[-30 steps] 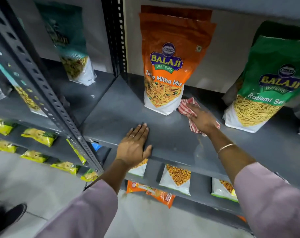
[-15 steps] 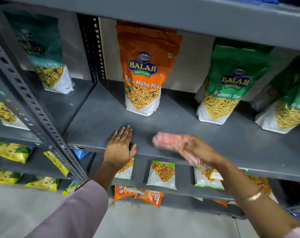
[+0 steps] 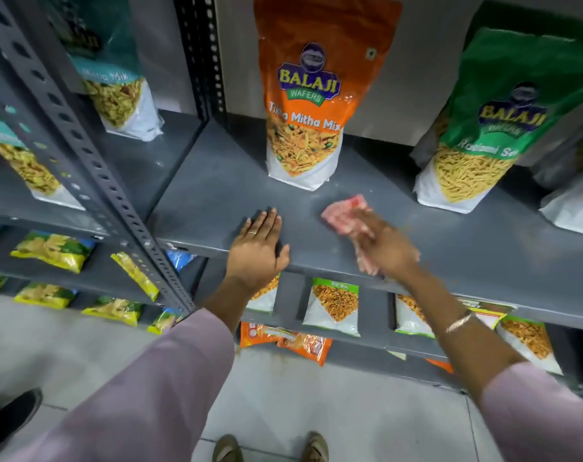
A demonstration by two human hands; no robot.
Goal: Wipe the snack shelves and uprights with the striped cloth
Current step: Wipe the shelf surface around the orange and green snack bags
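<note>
A grey metal shelf (image 3: 450,241) runs across the middle of the view. My right hand (image 3: 383,245) is blurred and pressed on the red-and-white striped cloth (image 3: 342,216), which lies bunched on the shelf near its front edge. My left hand (image 3: 256,248) rests flat on the shelf's front edge, fingers spread, holding nothing. A perforated grey upright (image 3: 93,155) slants down at the left, and a second upright (image 3: 203,55) stands at the back.
An orange Balaji snack bag (image 3: 310,95) stands behind the cloth, a green bag (image 3: 483,128) to its right, teal bags (image 3: 116,88) on the left bay. Small snack packets (image 3: 333,305) fill the lower shelves. My shoes (image 3: 270,448) stand on the tiled floor.
My right hand swept the cloth from beside the orange bag toward the front edge, then back a little onto the shelf. My left hand has stayed put.
</note>
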